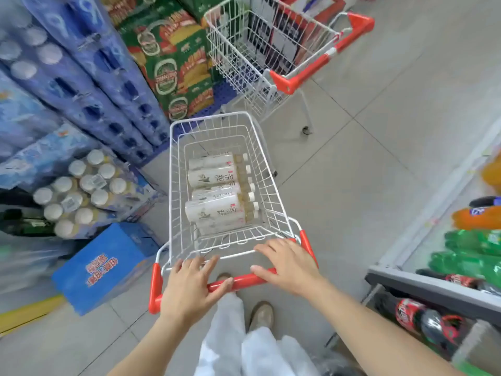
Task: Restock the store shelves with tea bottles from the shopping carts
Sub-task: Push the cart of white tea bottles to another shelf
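Observation:
A small white wire shopping cart (272, 169) with a red handle (242, 281) stands right in front of me. Several tea bottles (214, 210) with pale labels and white caps lie on their sides in its basket. My left hand (189, 290) rests on the left part of the handle, fingers spread forward over the basket's rear rim. My right hand (288, 265) rests on the right part of the handle, its fingers likewise stretched forward. Neither hand holds a bottle.
A second white cart (245, 85) with red trim stands ahead, holding dark boxes. Shrink-wrapped bottle packs (78, 191), blue water packs and green beer cartons (173, 66) are stacked on the left, with a blue box (108, 264) on the floor. A shelf of soda bottles (461, 261) runs along the right.

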A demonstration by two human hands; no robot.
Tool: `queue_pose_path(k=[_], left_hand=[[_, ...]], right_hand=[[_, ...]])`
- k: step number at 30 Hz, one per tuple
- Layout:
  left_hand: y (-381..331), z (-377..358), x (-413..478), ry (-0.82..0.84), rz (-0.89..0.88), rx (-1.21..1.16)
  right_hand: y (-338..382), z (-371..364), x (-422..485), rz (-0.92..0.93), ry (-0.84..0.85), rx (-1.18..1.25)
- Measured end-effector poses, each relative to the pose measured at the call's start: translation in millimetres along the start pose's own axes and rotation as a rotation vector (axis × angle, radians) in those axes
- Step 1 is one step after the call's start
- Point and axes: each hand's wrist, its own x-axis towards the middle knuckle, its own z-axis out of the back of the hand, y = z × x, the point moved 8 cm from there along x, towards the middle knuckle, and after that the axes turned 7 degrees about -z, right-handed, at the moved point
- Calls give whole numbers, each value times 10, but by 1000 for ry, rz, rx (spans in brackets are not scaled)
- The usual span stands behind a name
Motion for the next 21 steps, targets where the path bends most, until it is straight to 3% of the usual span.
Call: queue_pose_path(k=[8, 21], left_hand=[[-654, -160, 121, 84, -279, 134], [-1362, -80, 985, 307, -685, 358]], right_hand=[[-522, -361, -726, -246, -65, 138], [-1007, -488, -1118, -639, -239, 395]])
